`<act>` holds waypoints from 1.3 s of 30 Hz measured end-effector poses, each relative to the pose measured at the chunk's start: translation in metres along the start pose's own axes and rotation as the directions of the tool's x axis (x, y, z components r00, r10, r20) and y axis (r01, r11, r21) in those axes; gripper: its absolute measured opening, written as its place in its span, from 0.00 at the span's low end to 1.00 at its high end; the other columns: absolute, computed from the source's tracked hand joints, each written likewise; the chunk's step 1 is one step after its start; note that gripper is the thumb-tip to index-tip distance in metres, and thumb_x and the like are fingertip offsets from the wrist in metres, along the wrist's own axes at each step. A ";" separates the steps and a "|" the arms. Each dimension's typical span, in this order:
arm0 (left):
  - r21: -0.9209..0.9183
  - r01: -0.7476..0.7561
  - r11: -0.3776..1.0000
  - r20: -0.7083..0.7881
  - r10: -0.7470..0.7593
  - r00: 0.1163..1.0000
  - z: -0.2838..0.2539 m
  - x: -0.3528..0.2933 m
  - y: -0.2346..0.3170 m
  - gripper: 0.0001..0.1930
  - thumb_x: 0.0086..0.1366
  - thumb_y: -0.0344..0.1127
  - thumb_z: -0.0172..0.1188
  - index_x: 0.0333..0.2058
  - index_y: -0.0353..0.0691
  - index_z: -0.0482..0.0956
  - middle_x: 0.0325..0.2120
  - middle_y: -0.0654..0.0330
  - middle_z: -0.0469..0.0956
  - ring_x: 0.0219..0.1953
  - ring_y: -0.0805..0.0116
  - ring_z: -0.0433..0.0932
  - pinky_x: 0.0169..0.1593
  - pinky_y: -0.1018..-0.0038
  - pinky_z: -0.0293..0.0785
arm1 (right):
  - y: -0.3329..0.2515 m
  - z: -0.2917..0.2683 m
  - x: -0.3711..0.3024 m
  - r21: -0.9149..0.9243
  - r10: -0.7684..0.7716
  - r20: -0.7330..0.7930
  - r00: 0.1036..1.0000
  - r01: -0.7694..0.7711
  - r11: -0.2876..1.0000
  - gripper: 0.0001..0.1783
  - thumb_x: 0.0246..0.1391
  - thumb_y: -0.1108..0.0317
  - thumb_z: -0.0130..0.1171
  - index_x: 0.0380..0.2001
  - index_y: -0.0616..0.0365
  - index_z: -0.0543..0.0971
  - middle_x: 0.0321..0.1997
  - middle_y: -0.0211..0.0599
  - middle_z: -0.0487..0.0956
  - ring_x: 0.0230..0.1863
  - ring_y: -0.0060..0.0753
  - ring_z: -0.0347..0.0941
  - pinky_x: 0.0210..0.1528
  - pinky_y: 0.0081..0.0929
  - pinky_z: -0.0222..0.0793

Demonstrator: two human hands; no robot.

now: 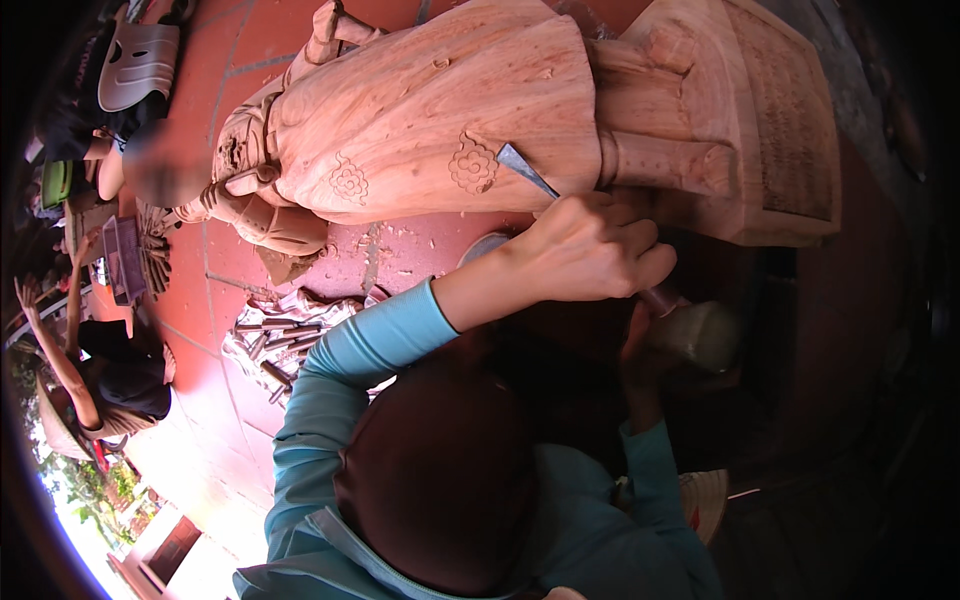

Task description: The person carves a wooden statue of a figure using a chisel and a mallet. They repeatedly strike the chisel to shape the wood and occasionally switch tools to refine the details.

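- 2 curled motifs, the nearer motif (pixel 473 165) and the farther motif (pixel 349 180), stand on the robe of the wooden statue (pixel 440 100). The statue lies lengthwise before me, robe side up, its feet and base to my right.
- My left hand (pixel 600 245) is closed firmly around the chisel (pixel 525 170); the blade comes out toward the nearer motif, just beside its right edge. I cannot tell whether the edge touches the wood.
- My right hand (pixel 640 345) is in shade near the mallet (pixel 705 335). I cannot tell how tightly its fingers are closed, or on what.
- I judge that this is fine trimming around the motif, so I should keep the blade low and let it take only thin shavings.
- I would rest the side of the left hand on the robe, if it reaches, because a supported wrist slips less.
- The mallet should meet the handle end straight, with light taps; a crooked blow could push the blade across the raised curls.
- I should watch the grain, which runs along the robe, and stop if the wood starts to split.
- If this blade is too wide for the small curls, other tools (pixel 290 330) lie on the patterned cloth (pixel 240 345).
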State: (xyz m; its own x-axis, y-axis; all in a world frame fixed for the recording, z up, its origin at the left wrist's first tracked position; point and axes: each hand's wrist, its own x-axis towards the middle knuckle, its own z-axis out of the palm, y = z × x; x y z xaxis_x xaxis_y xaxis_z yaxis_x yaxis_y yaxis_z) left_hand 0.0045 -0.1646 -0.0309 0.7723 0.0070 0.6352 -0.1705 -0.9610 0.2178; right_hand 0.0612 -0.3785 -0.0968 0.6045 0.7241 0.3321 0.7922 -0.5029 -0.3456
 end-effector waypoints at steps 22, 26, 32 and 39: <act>-0.233 -0.161 0.959 -0.157 0.126 0.980 -0.037 0.002 -0.001 0.20 0.49 0.46 0.61 0.42 0.51 0.73 0.23 0.67 0.62 0.24 0.75 0.67 0.25 0.81 0.67 | 0.016 -0.037 0.017 0.483 0.154 0.662 0.734 -0.574 0.661 0.09 0.54 0.72 0.55 0.37 0.56 0.66 0.30 0.25 0.68 0.41 0.22 0.66 0.56 0.30 0.59; -0.110 -0.222 0.969 -0.312 0.179 0.933 -0.033 0.010 0.001 0.16 0.43 0.43 0.60 0.34 0.55 0.70 0.21 0.68 0.61 0.22 0.77 0.67 0.18 0.84 0.60 | 0.028 -0.008 -0.024 0.662 0.395 0.601 0.695 -0.710 0.240 0.06 0.58 0.69 0.49 0.38 0.55 0.66 0.35 0.26 0.66 0.39 0.18 0.66 0.48 0.26 0.65; -0.106 -0.098 0.990 -0.430 0.043 0.902 -0.028 0.005 -0.005 0.14 0.43 0.38 0.69 0.30 0.56 0.77 0.17 0.72 0.57 0.17 0.79 0.59 0.18 0.84 0.53 | -0.010 -0.021 -0.002 -0.065 0.081 0.059 0.995 -0.077 0.995 0.19 0.53 0.67 0.57 0.46 0.60 0.65 0.41 0.33 0.69 0.40 0.24 0.69 0.42 0.24 0.68; -0.092 -0.062 0.994 -0.467 0.011 0.884 -0.022 0.001 -0.002 0.12 0.49 0.44 0.64 0.34 0.55 0.76 0.17 0.72 0.58 0.19 0.79 0.61 0.19 0.84 0.57 | -0.028 -0.032 0.005 0.272 0.262 0.112 0.959 -0.283 0.920 0.27 0.51 0.69 0.59 0.52 0.64 0.63 0.44 0.37 0.70 0.43 0.30 0.69 0.42 0.23 0.68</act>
State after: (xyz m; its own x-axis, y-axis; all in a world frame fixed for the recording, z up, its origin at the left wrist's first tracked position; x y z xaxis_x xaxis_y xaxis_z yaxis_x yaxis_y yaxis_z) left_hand -0.0077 -0.1567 -0.0147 0.3951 0.1243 0.9102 -0.2733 -0.9300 0.2457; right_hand 0.0448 -0.3758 -0.0578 0.7775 0.6153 0.1299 0.5351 -0.5389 -0.6506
